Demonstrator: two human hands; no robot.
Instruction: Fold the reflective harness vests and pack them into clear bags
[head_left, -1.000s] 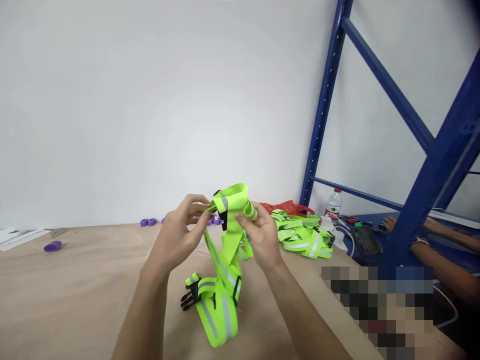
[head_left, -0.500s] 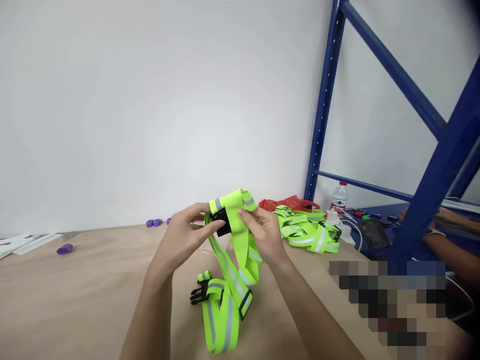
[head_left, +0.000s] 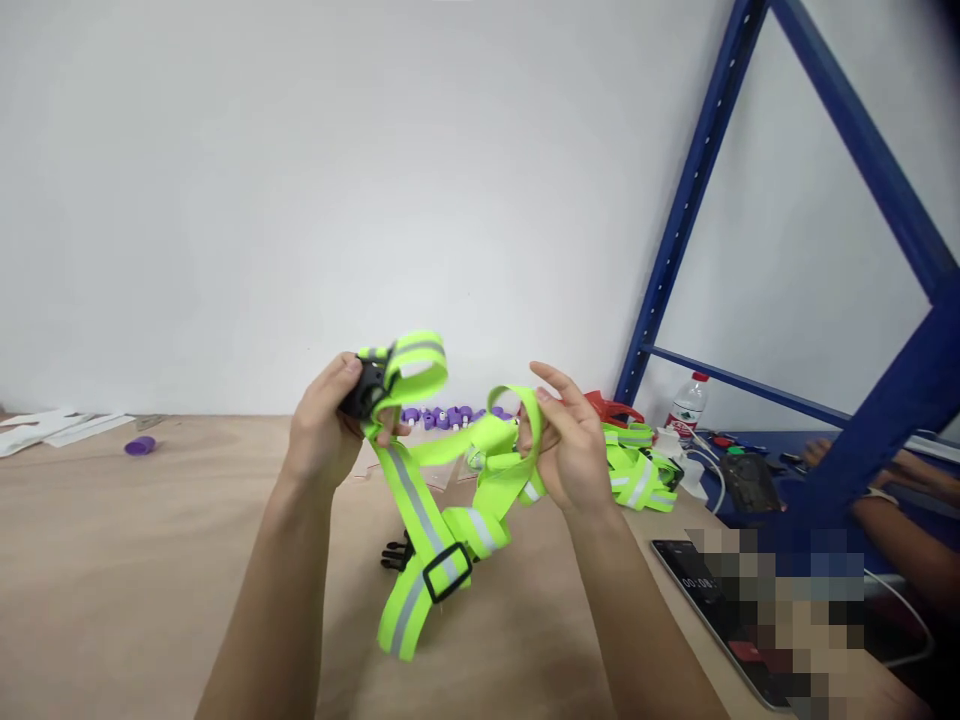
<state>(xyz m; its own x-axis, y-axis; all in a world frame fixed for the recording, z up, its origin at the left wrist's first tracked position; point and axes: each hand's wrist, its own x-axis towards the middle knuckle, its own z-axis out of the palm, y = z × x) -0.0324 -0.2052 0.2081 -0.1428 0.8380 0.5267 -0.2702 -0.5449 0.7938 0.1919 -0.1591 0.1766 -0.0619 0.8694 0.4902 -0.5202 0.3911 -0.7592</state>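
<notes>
My left hand (head_left: 319, 430) is closed on a black plastic buckle (head_left: 366, 388), with a small loop of strap curling out beside it. The buckle belongs to a neon yellow-green reflective strap (head_left: 416, 500) with a silver stripe. My right hand (head_left: 577, 440) pinches another loop of this strap between thumb and fingers, its index finger raised. Between the hands the strap hangs down in twisted lengths. A black rectangular slider (head_left: 429, 583) sits on the lower part. Behind it the pronged buckle half (head_left: 396, 554) shows, partly hidden by the strap.
More reflective straps (head_left: 637, 480) lie heaped at right, before a red plastic bag (head_left: 611, 408) and bottle (head_left: 686, 407). Small purple pieces (head_left: 442, 416) line the wall; a purple cap (head_left: 140, 446) lies left. A phone (head_left: 686, 570) rests near the blue rack (head_left: 690, 200). Another person's arm (head_left: 900, 520) is at right.
My hands have moved apart, spreading the strap. The left carries the buckle left and up; the right has shifted right with a loop. The view has turned slightly, bringing the purple pieces into sight.
</notes>
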